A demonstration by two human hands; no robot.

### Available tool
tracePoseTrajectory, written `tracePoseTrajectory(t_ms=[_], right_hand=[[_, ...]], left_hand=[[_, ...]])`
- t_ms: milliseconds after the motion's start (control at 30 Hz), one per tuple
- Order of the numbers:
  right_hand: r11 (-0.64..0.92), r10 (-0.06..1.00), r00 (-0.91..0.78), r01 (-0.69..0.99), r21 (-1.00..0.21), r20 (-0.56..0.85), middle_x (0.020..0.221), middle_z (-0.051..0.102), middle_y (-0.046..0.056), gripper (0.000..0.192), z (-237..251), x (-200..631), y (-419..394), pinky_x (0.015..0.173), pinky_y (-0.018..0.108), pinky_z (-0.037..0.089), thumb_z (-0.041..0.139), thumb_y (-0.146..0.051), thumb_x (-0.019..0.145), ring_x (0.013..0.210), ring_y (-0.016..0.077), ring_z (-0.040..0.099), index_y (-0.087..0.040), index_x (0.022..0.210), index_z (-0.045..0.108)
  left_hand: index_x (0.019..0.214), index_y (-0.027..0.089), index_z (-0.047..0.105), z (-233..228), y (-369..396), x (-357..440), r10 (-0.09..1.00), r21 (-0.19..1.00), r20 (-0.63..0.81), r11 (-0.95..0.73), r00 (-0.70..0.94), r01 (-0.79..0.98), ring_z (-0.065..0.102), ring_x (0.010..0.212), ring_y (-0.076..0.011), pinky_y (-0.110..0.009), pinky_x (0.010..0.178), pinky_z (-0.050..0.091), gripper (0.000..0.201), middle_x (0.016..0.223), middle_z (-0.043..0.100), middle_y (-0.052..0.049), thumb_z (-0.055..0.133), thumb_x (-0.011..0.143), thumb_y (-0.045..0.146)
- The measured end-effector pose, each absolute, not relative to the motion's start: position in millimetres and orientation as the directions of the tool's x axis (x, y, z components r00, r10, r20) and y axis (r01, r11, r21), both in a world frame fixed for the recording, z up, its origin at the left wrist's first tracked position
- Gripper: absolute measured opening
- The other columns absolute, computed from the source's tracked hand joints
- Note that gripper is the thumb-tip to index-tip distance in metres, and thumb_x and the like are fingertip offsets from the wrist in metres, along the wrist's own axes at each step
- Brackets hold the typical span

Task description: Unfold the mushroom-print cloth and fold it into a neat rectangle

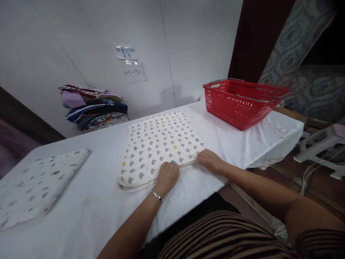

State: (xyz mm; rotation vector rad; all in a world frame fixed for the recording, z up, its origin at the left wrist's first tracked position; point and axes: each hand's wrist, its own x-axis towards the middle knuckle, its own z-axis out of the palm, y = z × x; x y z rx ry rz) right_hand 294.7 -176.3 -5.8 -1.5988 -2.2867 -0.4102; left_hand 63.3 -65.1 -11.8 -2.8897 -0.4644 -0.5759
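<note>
A folded white cloth (pixel 164 144) printed with grey and coloured mushrooms lies flat on the white-covered table (pixel 105 212), its layers showing along the near edge. At the middle of that edge my left hand (pixel 167 177), with a bracelet at the wrist, is closed over the cloth, fingers curled on its border. My right hand (pixel 210 160) grips the near right corner, and its fingertips are partly hidden by the fabric and knuckles. Both hands touch the cloth, a short stretch of edge between them.
A second folded printed cloth (pixel 40 187) lies at the left of the table. A red plastic basket (pixel 237 108) stands at the back right. Stacked folded fabrics (pixel 94 108) sit behind the table, against the wall with paper signs (pixel 134 73). A pale plastic stool (pixel 320 144) is at right.
</note>
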Motion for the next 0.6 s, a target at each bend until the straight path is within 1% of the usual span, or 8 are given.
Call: tracePoseTrajectory(t_ms=[67, 167, 267, 367, 433, 467, 533, 600], right_hand=[[0.338, 0.849, -0.329, 0.940, 0.053, 0.413, 0.077, 0.056, 0.005, 0.021, -5, 295, -175, 0.069, 0.029, 0.034, 0.039, -0.014, 0.090, 0.075, 0.0167, 0.045, -0.017, 0.079, 0.057], [0.344, 0.851, -0.334, 0.938, 0.050, 0.404, 0.078, 0.057, 0.005, 0.020, -5, 292, -172, 0.068, 0.029, 0.034, 0.039, -0.014, 0.089, 0.075, 0.0167, 0.046, -0.017, 0.081, 0.057], [0.332, 0.866, -0.308, 0.943, 0.007, 0.395, 0.077, 0.058, 0.005, 0.021, -2, 292, -170, 0.068, 0.030, 0.037, 0.039, -0.013, 0.089, 0.074, 0.0166, 0.048, -0.017, 0.082, 0.058], [0.354, 0.857, -0.278, 0.929, -0.105, 0.433, 0.091, 0.061, 0.007, 0.017, 0, 301, -175, 0.076, 0.032, 0.041, 0.042, -0.017, 0.089, 0.087, 0.0178, 0.052, -0.017, 0.094, 0.059], [0.337, 0.837, -0.200, 0.922, -0.192, 0.510, 0.103, 0.060, 0.009, 0.020, 0, 313, -184, 0.082, 0.035, 0.042, 0.045, -0.020, 0.089, 0.098, 0.0192, 0.051, -0.018, 0.105, 0.057], [0.302, 0.825, -0.132, 0.925, -0.232, 0.550, 0.106, 0.059, 0.010, 0.021, -1, 319, -190, 0.084, 0.037, 0.043, 0.046, -0.020, 0.089, 0.100, 0.0196, 0.051, -0.019, 0.107, 0.056], [0.210, 0.802, 0.010, 0.932, -0.297, 0.598, 0.102, 0.060, 0.009, 0.020, -5, 330, -203, 0.083, 0.038, 0.045, 0.045, -0.018, 0.088, 0.097, 0.0198, 0.052, -0.020, 0.105, 0.057], [0.142, 0.806, 0.079, 0.936, -0.322, 0.587, 0.097, 0.060, 0.008, 0.019, -11, 335, -214, 0.081, 0.038, 0.046, 0.045, -0.017, 0.087, 0.093, 0.0198, 0.053, -0.020, 0.101, 0.058]], left_hand=[[0.088, 0.018, 0.054, -10, -67, 67, 0.285, -0.086, 0.395, -0.935, 0.873, 0.344, 0.054, 0.075, -0.0194, -0.036, 0.072, 0.038, 0.015, 0.075, 0.057, -0.004, 0.041, 0.083, 0.012], [0.105, 0.020, 0.051, -8, -70, 78, 0.273, -0.091, 0.404, -0.937, 0.873, 0.336, 0.054, 0.082, -0.0208, -0.036, 0.072, 0.038, 0.024, 0.087, 0.060, -0.005, 0.043, 0.084, 0.013], [0.097, 0.020, 0.053, -9, -71, 92, 0.241, -0.124, 0.367, -0.945, 0.899, 0.304, 0.054, 0.081, -0.0209, -0.036, 0.070, 0.038, 0.019, 0.086, 0.059, -0.005, 0.043, 0.084, 0.011], [0.090, 0.019, 0.055, -10, -67, 101, 0.262, -0.107, 0.326, -0.944, 0.908, 0.311, 0.054, 0.077, -0.0204, -0.035, 0.068, 0.039, 0.016, 0.081, 0.060, -0.004, 0.043, 0.084, 0.011], [0.094, 0.019, 0.056, -11, -64, 103, 0.322, -0.043, 0.313, -0.935, 0.893, 0.353, 0.055, 0.078, -0.0199, -0.034, 0.068, 0.040, 0.017, 0.082, 0.060, -0.004, 0.042, 0.085, 0.013], [0.096, 0.019, 0.056, -10, -62, 103, 0.351, -0.007, 0.304, -0.929, 0.886, 0.371, 0.055, 0.079, -0.0195, -0.033, 0.069, 0.041, 0.018, 0.084, 0.061, -0.004, 0.042, 0.086, 0.013], [0.100, 0.019, 0.056, -10, -60, 103, 0.386, 0.044, 0.276, -0.920, 0.881, 0.389, 0.055, 0.083, -0.0187, -0.031, 0.071, 0.041, 0.020, 0.087, 0.061, -0.004, 0.041, 0.086, 0.014], [0.100, 0.020, 0.056, -9, -59, 103, 0.402, 0.062, 0.250, -0.915, 0.881, 0.400, 0.055, 0.086, -0.0182, -0.030, 0.073, 0.041, 0.021, 0.089, 0.062, -0.004, 0.040, 0.087, 0.015]])
